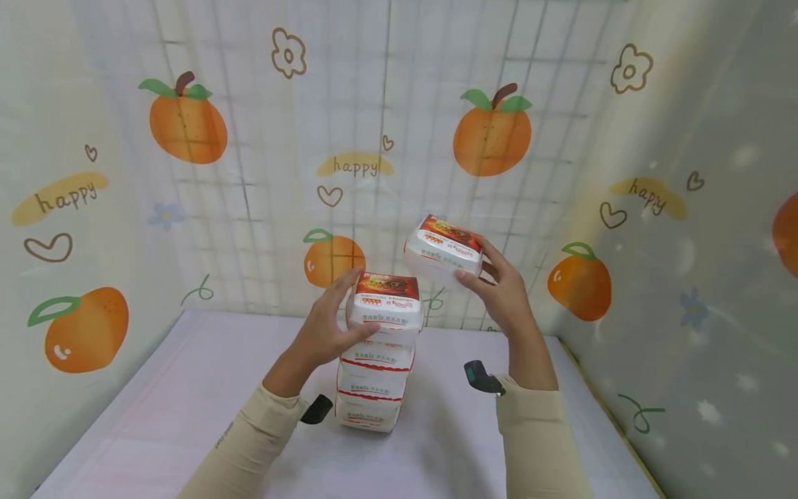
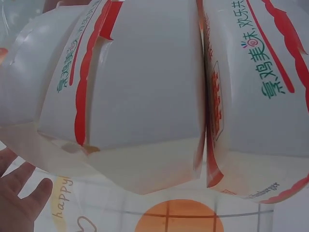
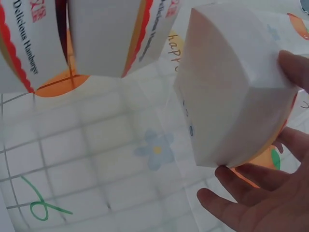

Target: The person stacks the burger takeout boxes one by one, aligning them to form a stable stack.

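Note:
A stack of white hamburger boxes (image 1: 374, 378) with red trim stands on the table, several high. Spread beside the top box (image 1: 385, 299) is my left hand (image 1: 324, 326), its thumb overlapping the front face in the head view. The left wrist view shows the fingers of that hand (image 2: 21, 193) near the box's edge. My right hand (image 1: 501, 291) holds another hamburger box (image 1: 444, 248) in the air, up and to the right of the stack, slightly tilted. Its thumb (image 3: 294, 67) presses one side of this box (image 3: 217, 87), and the fingers lie along the other.
The table (image 1: 218, 388) has a pale cover. Behind it and at both sides hang light curtains (image 1: 424, 41) printed with oranges and "happy", with a grid showing through the back one. Dark wrist cameras (image 1: 481, 376) stick out from both sleeves.

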Demonstrator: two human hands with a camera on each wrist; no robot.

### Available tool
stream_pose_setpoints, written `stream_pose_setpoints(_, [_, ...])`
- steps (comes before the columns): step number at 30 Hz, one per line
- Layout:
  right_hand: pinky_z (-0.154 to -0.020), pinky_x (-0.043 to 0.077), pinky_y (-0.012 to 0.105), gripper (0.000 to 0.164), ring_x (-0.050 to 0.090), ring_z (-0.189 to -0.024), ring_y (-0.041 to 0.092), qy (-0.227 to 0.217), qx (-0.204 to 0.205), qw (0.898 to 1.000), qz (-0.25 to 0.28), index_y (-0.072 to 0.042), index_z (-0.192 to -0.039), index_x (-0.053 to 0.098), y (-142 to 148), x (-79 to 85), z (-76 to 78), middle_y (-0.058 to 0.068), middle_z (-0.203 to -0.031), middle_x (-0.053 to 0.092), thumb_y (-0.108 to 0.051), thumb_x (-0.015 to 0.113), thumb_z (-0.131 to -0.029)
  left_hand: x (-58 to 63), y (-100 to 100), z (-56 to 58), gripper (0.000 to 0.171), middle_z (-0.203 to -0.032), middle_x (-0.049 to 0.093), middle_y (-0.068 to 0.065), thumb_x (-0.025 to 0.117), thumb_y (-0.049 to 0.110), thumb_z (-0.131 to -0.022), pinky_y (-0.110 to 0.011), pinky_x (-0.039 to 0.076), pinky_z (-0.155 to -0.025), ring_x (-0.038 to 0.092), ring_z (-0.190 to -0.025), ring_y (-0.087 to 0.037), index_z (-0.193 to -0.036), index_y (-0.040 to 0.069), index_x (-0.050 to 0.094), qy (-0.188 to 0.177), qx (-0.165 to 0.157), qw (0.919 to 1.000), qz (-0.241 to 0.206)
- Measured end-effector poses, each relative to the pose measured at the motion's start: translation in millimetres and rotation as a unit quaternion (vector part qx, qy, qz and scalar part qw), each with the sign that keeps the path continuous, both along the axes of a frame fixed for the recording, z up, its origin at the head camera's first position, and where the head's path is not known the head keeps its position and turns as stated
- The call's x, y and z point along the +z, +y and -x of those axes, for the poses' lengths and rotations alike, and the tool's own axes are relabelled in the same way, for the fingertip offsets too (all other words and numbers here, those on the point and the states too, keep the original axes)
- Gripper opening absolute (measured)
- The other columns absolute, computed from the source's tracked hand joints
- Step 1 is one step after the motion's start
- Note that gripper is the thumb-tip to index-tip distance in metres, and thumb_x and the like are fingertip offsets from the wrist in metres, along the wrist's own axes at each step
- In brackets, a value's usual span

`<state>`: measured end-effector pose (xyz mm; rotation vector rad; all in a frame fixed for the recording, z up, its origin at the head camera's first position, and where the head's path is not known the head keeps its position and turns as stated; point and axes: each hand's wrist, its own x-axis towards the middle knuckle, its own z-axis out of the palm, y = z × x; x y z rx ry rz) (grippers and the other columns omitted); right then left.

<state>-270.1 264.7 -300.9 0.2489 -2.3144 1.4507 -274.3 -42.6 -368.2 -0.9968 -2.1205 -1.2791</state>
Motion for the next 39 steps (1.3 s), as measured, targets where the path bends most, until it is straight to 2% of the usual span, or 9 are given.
stream_pose_setpoints(7, [-0.094,0.048,0.052,0.074,0.040,-0.130,0.032,0.009,0.041,0.999,-0.013,-0.039,-0.150,0.036,-10.6,8.0,-2.6,0.003,-0.150,0.038,-0.035,0.074,-0.086,2.9,-0.9,3.6,0.090,-0.154,0.034,0.001,0.076,0.040,-0.083,-0.058,0.035,-0.103,0.033,-0.137,-0.019,-0.154,0.033,0.023,0.008,-0.003,0.9999,-0.008])
stream_pose_setpoints(13, [-0.090,0.050,0.050,0.074,0.038,-0.132,0.032,0.003,0.085,0.996,-0.011,-0.043,-0.148,0.038,-19.4,15.4,-6.3,-0.001,-0.150,0.037,-0.034,0.076,-0.085,8.8,-1.5,5.2,0.090,-0.154,0.033,0.004,0.076,0.040,-0.083,-0.057,0.034,-0.104,0.032,-0.137,-0.015,-0.154,0.033,0.022,0.009,-0.009,0.9999,-0.003])
stream_pose_setpoints(17, [-0.091,0.050,0.049,0.074,0.039,-0.132,0.031,0.000,0.108,0.994,-0.004,-0.046,-0.146,0.038,-24.1,19.4,-9.1,-0.002,-0.148,0.039,-0.036,0.077,-0.084,17.2,-2.2,7.0,0.091,-0.154,0.034,-0.003,0.076,0.039,-0.083,-0.057,0.033,-0.105,0.031,-0.139,-0.016,-0.155,0.031,0.021,0.030,-0.011,0.9995,-0.006])
stream_pose_setpoints(20, [-0.091,0.050,0.049,0.074,0.040,-0.131,0.030,0.000,0.122,0.993,-0.002,-0.045,-0.147,0.038,-27.3,21.7,-11.3,-0.002,-0.147,0.039,-0.035,0.076,-0.084,22.8,-2.8,7.8,0.091,-0.155,0.033,0.000,0.076,0.040,-0.083,-0.057,0.032,-0.106,0.029,-0.140,-0.016,-0.155,0.031,0.021,0.041,-0.012,0.9990,-0.009])
stream_pose_setpoints(25, [-0.100,0.042,0.053,0.075,0.035,-0.134,0.029,-0.004,0.130,0.991,-0.026,-0.041,-0.150,0.035,-33.7,23.4,-13.9,-0.001,-0.149,0.038,-0.034,0.075,-0.086,26.2,-3.4,8.0,0.089,-0.155,0.030,0.007,0.073,0.045,-0.085,-0.058,0.033,-0.104,0.028,-0.140,-0.014,-0.155,0.035,0.019,0.038,0.000,0.9993,-0.003])
stream_pose_setpoints(32, [-0.107,0.030,0.057,0.074,0.034,-0.136,0.028,0.009,0.136,0.989,-0.061,-0.037,-0.151,0.034,-42.2,22.1,-17.3,0.000,-0.150,0.037,-0.033,0.072,-0.088,29.6,-3.2,9.4,0.085,-0.152,0.035,0.002,0.071,0.044,-0.086,-0.059,0.034,-0.103,0.032,-0.137,-0.019,-0.155,0.030,0.023,0.049,0.018,0.9986,-0.001])
stream_pose_setpoints(39, [-0.108,0.029,0.057,0.076,0.035,-0.135,0.028,0.014,0.125,0.989,-0.074,-0.035,-0.152,0.033,-50.6,19.4,-20.9,-0.002,-0.152,0.036,-0.037,0.072,-0.087,31.7,-4.1,9.4,0.080,-0.150,0.039,-0.001,0.070,0.042,-0.089,-0.058,0.035,-0.102,0.034,-0.135,-0.016,-0.154,0.036,0.024,0.041,0.012,0.9990,-0.014])
